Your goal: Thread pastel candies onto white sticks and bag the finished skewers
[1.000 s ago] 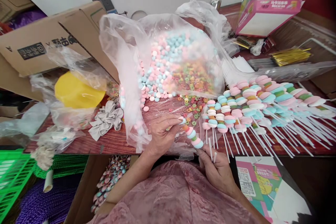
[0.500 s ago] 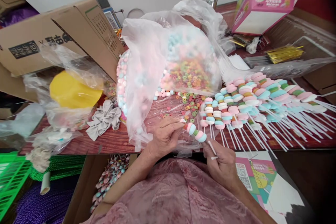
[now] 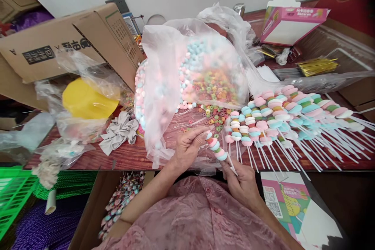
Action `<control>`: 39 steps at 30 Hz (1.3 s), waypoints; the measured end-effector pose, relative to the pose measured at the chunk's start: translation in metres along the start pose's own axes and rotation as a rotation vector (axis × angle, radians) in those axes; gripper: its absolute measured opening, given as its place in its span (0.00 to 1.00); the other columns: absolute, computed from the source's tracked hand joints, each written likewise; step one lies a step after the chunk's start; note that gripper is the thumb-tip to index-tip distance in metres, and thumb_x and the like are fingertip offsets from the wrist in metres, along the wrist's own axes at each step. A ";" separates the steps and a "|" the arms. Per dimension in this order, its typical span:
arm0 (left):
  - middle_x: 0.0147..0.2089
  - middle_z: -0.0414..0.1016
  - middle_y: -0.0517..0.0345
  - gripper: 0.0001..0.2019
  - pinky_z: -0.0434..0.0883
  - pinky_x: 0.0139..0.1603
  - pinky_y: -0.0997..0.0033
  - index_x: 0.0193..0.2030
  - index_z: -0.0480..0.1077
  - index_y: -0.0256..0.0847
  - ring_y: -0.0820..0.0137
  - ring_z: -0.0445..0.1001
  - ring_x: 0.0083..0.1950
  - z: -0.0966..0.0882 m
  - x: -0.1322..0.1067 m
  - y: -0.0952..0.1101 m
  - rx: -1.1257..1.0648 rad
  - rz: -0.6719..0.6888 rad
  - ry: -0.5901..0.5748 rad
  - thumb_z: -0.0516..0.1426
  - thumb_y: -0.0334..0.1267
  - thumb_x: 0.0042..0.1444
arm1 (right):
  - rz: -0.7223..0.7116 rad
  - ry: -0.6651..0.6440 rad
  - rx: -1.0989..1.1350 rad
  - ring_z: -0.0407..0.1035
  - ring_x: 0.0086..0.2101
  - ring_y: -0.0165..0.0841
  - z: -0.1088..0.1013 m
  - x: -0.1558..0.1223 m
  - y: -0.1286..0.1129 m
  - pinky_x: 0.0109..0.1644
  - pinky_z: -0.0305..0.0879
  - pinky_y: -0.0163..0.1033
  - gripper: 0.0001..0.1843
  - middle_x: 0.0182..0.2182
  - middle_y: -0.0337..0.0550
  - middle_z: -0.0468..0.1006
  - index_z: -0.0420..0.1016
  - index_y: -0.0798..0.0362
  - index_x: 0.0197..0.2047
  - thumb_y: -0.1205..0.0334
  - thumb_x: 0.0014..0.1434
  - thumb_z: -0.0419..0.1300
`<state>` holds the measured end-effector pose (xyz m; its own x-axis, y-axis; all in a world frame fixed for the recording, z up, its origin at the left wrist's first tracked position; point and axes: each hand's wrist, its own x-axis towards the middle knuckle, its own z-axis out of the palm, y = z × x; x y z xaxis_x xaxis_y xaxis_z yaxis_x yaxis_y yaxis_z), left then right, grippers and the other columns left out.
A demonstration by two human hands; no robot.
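A candy skewer (image 3: 217,149) of pink, blue and white sweets with coloured rings between them slants over the table's front edge. At its upper end, my left hand (image 3: 190,146) is closed, thumb and forefinger pinching the topmost piece. My right hand (image 3: 240,181) grips the white stick below the lowest sweet. Right of the hands lies a large pile of finished candy skewers (image 3: 275,119), sticks pointing toward me. Loose ring candies (image 3: 215,119) are scattered just beyond my left hand. Behind them, a clear plastic bag (image 3: 164,66) partly covers heaped pink, blue and white sweets.
A cardboard box (image 3: 88,47) stands at the left, by a yellow round item (image 3: 88,99) in plastic and a crumpled grey cloth (image 3: 120,133). At the back right are a pink-and-white carton (image 3: 293,25) and gold twist ties (image 3: 318,67). A box of wrapped sweets (image 3: 120,205) sits below the table.
My right hand has shifted slightly left, and the stick now runs more in line with the sweets. My left hand stays at the upper end. The whole view has shifted a little.
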<state>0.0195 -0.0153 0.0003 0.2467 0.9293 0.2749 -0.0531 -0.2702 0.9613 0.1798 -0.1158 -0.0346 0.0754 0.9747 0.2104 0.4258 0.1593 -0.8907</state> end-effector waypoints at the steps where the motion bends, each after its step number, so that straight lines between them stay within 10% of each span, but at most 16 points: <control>1: 0.48 0.83 0.54 0.10 0.79 0.51 0.62 0.47 0.80 0.47 0.65 0.81 0.48 0.002 -0.001 -0.003 -0.003 0.009 0.010 0.60 0.41 0.62 | 0.015 0.000 0.003 0.54 0.19 0.27 0.000 -0.001 0.001 0.24 0.53 0.33 0.12 0.18 0.33 0.61 0.74 0.52 0.33 0.62 0.66 0.52; 8: 0.46 0.83 0.54 0.10 0.75 0.55 0.59 0.44 0.79 0.45 0.65 0.80 0.48 0.016 -0.010 -0.015 -0.132 -0.058 0.065 0.62 0.43 0.59 | 0.111 -0.007 0.115 0.54 0.19 0.27 0.004 0.000 -0.001 0.24 0.53 0.33 0.19 0.17 0.33 0.60 0.65 0.52 0.23 0.59 0.66 0.51; 13: 0.34 0.78 0.59 0.23 0.75 0.31 0.69 0.48 0.72 0.43 0.72 0.76 0.28 0.032 0.005 0.009 -0.633 -0.365 0.146 0.62 0.56 0.54 | 0.006 -0.075 0.067 0.56 0.21 0.27 0.008 0.012 -0.010 0.27 0.55 0.33 0.16 0.19 0.34 0.63 0.65 0.52 0.24 0.65 0.65 0.50; 18: 0.19 0.64 0.68 0.23 0.58 0.14 0.79 0.30 0.66 0.39 0.80 0.60 0.14 0.039 0.024 0.018 -0.819 -0.507 0.179 0.64 0.58 0.50 | -0.010 -0.148 0.124 0.59 0.22 0.27 0.011 0.012 -0.005 0.28 0.57 0.32 0.14 0.21 0.34 0.66 0.70 0.53 0.31 0.64 0.68 0.49; 39: 0.17 0.61 0.70 0.23 0.60 0.16 0.80 0.29 0.60 0.41 0.79 0.59 0.13 0.054 0.013 0.016 -0.746 -0.407 0.173 0.63 0.56 0.53 | 0.180 -0.022 0.510 0.49 0.18 0.24 0.033 -0.001 0.010 0.22 0.46 0.32 0.19 0.16 0.30 0.56 0.67 0.53 0.29 0.52 0.69 0.53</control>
<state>0.0745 -0.0207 0.0181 0.2370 0.9594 -0.1525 -0.6282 0.2712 0.7293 0.1547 -0.1102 -0.0568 0.0855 0.9958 0.0329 -0.0843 0.0401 -0.9956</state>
